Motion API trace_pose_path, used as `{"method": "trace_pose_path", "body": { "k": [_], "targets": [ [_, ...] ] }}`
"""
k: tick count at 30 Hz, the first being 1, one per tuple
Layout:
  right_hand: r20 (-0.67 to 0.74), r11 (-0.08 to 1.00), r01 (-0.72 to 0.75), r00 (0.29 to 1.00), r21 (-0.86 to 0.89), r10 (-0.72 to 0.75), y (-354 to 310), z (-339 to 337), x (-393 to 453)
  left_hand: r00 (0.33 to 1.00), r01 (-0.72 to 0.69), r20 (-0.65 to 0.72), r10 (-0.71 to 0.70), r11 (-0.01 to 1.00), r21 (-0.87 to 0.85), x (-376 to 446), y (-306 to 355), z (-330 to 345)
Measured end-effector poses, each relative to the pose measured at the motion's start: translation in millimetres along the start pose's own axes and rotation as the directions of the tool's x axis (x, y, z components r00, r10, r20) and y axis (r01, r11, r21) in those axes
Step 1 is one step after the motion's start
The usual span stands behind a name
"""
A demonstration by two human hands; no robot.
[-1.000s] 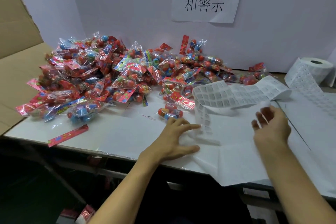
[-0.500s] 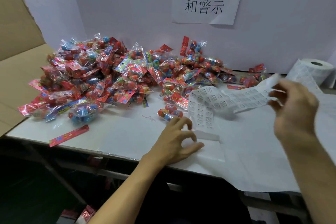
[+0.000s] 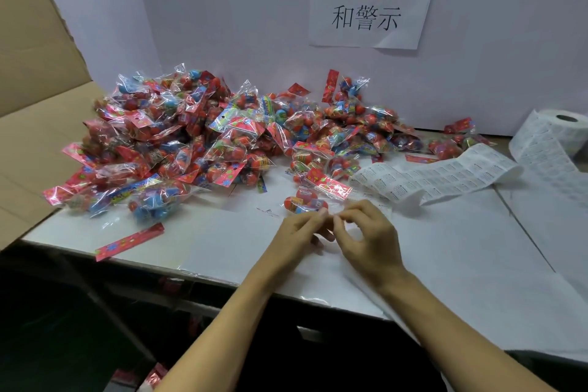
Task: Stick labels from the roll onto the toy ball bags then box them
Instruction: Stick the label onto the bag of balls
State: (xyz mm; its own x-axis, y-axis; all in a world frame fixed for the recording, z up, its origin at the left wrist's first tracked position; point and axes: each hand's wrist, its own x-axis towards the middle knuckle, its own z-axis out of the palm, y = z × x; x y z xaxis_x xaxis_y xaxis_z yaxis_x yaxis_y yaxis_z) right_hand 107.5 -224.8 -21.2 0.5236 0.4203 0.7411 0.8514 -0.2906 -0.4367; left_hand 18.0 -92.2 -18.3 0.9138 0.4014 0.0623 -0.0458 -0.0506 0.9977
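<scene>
Left hand: my left hand sits at the near middle of the white table top, fingers curled, tips meeting those of the other hand; whether a label lies pinched between them I cannot tell, it is too small to make out
Right hand: my right hand mirrors it, thumb and forefinger drawn together at the same spot, the other fingers loosely bent
Nearest bag: one clear plastic bag of red and blue toy balls with a red header card lies just beyond the fingertips, apart from the heap
Heap: the large pile of clear bags of red and blue balls spreads across the far left and middle of the table; no white label is visible on any of them
Label strip: a loose white strip of small printed labels lies unrolled to the right of the nearest bag, untouched by either hand
Roll: the white label roll stands at the far right edge
Box: the brown cardboard box flap lies open at the left; its inside is out of view
Stray card: a red header strip lies alone near the front edge
Progress: I judge the job barely begun; nearly all bags await labelling, and no boxing shows
</scene>
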Motion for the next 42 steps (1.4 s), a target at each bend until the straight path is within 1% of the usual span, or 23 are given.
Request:
{"method": "trace_pose_path", "body": {
  "k": [1, 3, 5, 9, 13, 16, 18, 19, 21, 23, 24, 25, 27, 28, 30, 31, 33, 35, 37, 39, 40, 42],
  "targets": [
    [-0.001, 1.000, 0.019, 1.000, 0.012, -0.019, 0.9, -0.4, -3.2, 1.000, -0.028, 0.013, 0.028, 0.999, 0.035, -0.8, -1.6, 0.4],
    [0.017, 0.997, 0.042, 0.999, 0.061, -0.043, 4.3, -2.8, -3.6, 0.999, -0.043, 0.004, 0.043, 0.999, 0.006, -1.4, -3.4, 0.1],
    [0.079, 0.993, 0.016, 0.997, 0.114, -0.025, 5.8, -4.7, -3.1, 0.998, -0.068, -0.009, 0.068, 0.997, -0.025, -2.3, -4.0, -1.5],
    [0.182, 0.969, -0.139, 0.978, 0.204, 0.102, 9.3, -4.1, 0.0, 0.995, -0.095, -0.020, 0.095, 0.995, -0.034, -3.4, -0.8, -2.5],
    [0.235, 0.888, -0.298, 0.946, 0.349, 0.225, 14.7, -8.9, 3.1, 0.997, -0.066, -0.033, 0.066, 0.998, 0.005, -4.1, 0.3, -3.1],
    [0.276, 0.846, -0.344, 0.929, 0.407, 0.245, 18.0, -11.0, 3.0, 0.997, -0.079, 0.015, 0.078, 0.995, 0.060, -5.0, -1.1, -4.5],
    [0.289, 0.828, -0.366, 0.921, 0.424, 0.260, 19.8, -10.6, 3.7, 0.997, -0.082, 0.016, 0.081, 0.991, 0.110, -4.4, -2.6, -4.5],
    [0.278, 0.820, -0.371, 0.922, 0.435, 0.270, 20.4, -9.9, 3.9, 0.996, -0.082, -0.012, 0.085, 0.988, 0.128, -4.2, -2.9, -3.5],
    [0.223, 0.785, -0.395, 0.919, 0.477, 0.327, 23.2, -8.6, 4.3, 0.979, -0.111, -0.150, 0.140, 0.976, 0.187, -1.9, -4.8, -1.6],
    [0.166, 0.726, -0.444, 0.890, 0.524, 0.424, 26.9, -8.1, 3.9, 0.903, -0.139, -0.339, 0.263, 0.926, 0.350, 2.3, -7.9, -2.0],
    [0.157, 0.694, -0.471, 0.870, 0.545, 0.467, 27.8, -8.6, 4.0, 0.864, -0.113, -0.404, 0.300, 0.898, 0.425, 4.9, -8.6, -3.3],
    [0.164, 0.669, -0.493, 0.854, 0.556, 0.493, 27.6, -9.7, 4.0, 0.855, -0.058, -0.432, 0.288, 0.880, 0.471, 8.1, -9.1, -5.1],
    [0.191, 0.654, -0.500, 0.853, 0.568, 0.486, 25.6, -11.3, 4.3, 0.898, 0.065, -0.406, 0.173, 0.858, 0.510, 15.2, -10.8, -8.1],
    [0.201, 0.654, -0.493, 0.859, 0.574, 0.471, 24.6, -11.9, 4.7, 0.915, 0.111, -0.381, 0.129, 0.829, 0.547, 18.6, -12.3, -8.1],
    [0.209, 0.660, -0.484, 0.866, 0.575, 0.453, 23.4, -12.3, 5.0, 0.928, 0.119, -0.347, 0.134, 0.776, 0.619, 23.0, -14.4, -6.0],
    [0.212, 0.668, -0.484, 0.868, 0.565, 0.450, 23.3, -12.0, 4.9, 0.923, 0.099, -0.349, 0.159, 0.780, 0.617, 23.9, -15.3, -5.0],
    [0.222, 0.691, -0.490, 0.868, 0.530, 0.445, 22.6, -11.1, 4.5, 0.894, 0.045, -0.401, 0.200, 0.851, 0.524, 21.8, -15.2, -4.8],
    [0.234, 0.706, -0.502, 0.863, 0.499, 0.448, 21.2, -9.9, 4.8, 0.864, -0.032, -0.453, 0.219, 0.922, 0.385, 16.4, -15.7, -7.7],
    [0.244, 0.708, -0.517, 0.855, 0.481, 0.458, 18.6, -9.6, 6.3, 0.869, -0.119, -0.452, 0.201, 0.972, 0.204, 10.0, -15.4, -9.5],
    [0.261, 0.686, -0.540, 0.840, 0.488, 0.476, 16.5, -10.8, 8.3, 0.908, -0.177, -0.380, 0.176, 0.984, 0.033, 4.6, -12.8, -8.1],
    [0.273, 0.665, -0.556, 0.829, 0.499, 0.488, 16.0, -11.7, 9.1, 0.934, -0.188, -0.313, 0.172, 0.982, -0.023, 2.5, -11.3, -6.6],
    [0.299, 0.610, -0.584, 0.807, 0.535, 0.510, 16.2, -13.5, 9.4, 0.970, -0.195, -0.159, 0.183, 0.979, -0.065, 0.0, -10.2, -4.3]
  ]
}}
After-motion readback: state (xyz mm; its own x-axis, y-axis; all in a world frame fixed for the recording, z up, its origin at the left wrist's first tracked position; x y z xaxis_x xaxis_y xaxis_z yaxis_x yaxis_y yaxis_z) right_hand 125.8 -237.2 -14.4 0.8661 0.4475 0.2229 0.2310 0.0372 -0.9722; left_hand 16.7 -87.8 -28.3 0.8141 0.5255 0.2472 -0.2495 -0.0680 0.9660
